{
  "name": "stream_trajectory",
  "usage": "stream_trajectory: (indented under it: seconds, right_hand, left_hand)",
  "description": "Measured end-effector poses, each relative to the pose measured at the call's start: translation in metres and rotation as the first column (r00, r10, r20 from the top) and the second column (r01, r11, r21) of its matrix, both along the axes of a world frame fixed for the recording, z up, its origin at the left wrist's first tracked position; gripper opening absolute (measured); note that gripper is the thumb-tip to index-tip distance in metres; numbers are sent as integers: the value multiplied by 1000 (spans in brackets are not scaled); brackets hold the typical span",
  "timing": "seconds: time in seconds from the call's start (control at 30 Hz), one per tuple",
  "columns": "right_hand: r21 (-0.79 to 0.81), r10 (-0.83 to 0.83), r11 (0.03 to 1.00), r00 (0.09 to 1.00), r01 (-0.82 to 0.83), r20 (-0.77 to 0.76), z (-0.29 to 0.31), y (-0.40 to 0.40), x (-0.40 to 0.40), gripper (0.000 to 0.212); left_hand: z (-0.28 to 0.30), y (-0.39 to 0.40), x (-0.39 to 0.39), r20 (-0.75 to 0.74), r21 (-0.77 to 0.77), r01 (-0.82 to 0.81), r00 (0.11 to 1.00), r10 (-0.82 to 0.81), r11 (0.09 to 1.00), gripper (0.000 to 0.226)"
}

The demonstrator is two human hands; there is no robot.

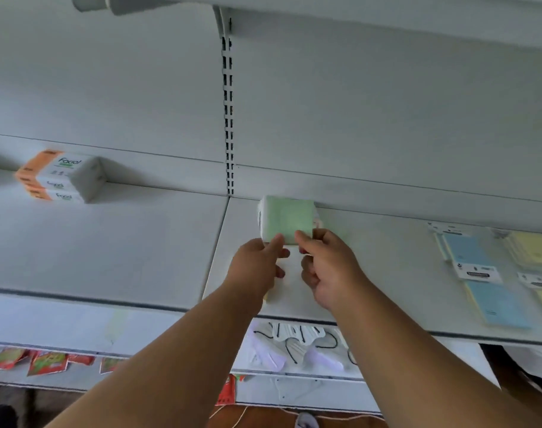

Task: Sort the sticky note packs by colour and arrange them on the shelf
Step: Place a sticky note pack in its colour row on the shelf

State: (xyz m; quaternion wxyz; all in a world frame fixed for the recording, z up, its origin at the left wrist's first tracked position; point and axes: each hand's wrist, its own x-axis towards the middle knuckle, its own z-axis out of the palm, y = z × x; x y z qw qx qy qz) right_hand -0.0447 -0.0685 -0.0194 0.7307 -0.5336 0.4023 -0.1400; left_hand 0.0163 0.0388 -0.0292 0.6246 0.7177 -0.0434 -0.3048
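At the far left of the frame, well apart from the work, a stack of white-and-orange soft-wrapped tissue packs lay on the white metal shelf. Moving toward centre, the left hand reached up and forward, its thumb and fingers pinching the lower left corner of the pale green square sticky note pack in clear wrapping. That pack stood just right of the slotted upright, at the back of the shelf bay, apparently tilted up on edge with its green face toward the camera; whether it touched the back panel could not be told through the blur. Just right of the left hand, the right hand gripped the lower right corner of the same pack, thumb on the face and the other fingers curled below. So the pack lay directly above and beyond both hands in the picture, both equally near, its face squarish with no clear long axis. My judgement: setting it down called for a short push straight away toward the back. Far right, blue paper packs and yellow paper packs with white header labels lay flat, well apart from the green one.
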Motion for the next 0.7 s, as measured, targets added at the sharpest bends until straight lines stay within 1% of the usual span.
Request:
stream_trajectory:
  seconds: [0.03,0.07,0.13,0.17,0.23,0.3,0.33,0.37,0.43,0.5,0.53,0.6,0.7]
  right_hand:
    - [-45,27,999,999,-28,-22,2,-3,-13,9]
    - [-105,46,993,997,-52,-54,2,-9,-26,10]
    - [-233,24,971,993,-51,-115,3,-29,-52,17]
    - [-300,-21,954,990,-21,-136,4,-42,-66,22]
    - [-441,-122,897,980,41,-157,10,-68,-97,27]
    - [-545,-139,838,977,30,-160,16,-94,-129,24]
    - [-577,-130,817,977,10,-167,18,-106,-145,19]
    - [-605,-122,796,974,-17,-189,18,-118,-161,14]
    - [-649,-134,759,964,-47,-228,13,-141,-195,8]
    - [-680,-185,733,962,-1,-201,7,-166,-229,6]
    - [-684,-224,728,958,45,-176,4,-180,-247,6]
    - [-680,-284,725,946,105,-157,2,-208,-285,6]
    - [-682,-296,727,935,86,-198,3,-251,-335,8]
  left_hand:
    - [1,-10,-6,-82,-93,-39,996,31,995,18]
    - [2,-19,-12,-116,-154,-75,992,57,985,12]
    - [1,-36,-25,-98,-195,-71,994,52,978,3]
    - [1,-45,-32,-61,-192,-17,998,6,981,3]
    - [0,-62,-48,27,-164,164,987,-161,973,7]
    - [0,-82,-69,96,-108,331,942,-322,937,11]
    - [0,-93,-81,121,-77,371,925,-361,925,12]
    - [0,-106,-95,131,-57,371,923,-362,927,12]
    - [-1,-134,-126,94,-43,290,954,-285,956,22]
    - [-2,-163,-162,27,-46,226,974,-225,973,29]
    - [-4,-179,-183,17,-38,235,972,-234,971,28]
    - [-11,-209,-226,103,52,318,941,-322,947,18]
    - [-14,-249,-280,253,190,387,869,-426,902,10]
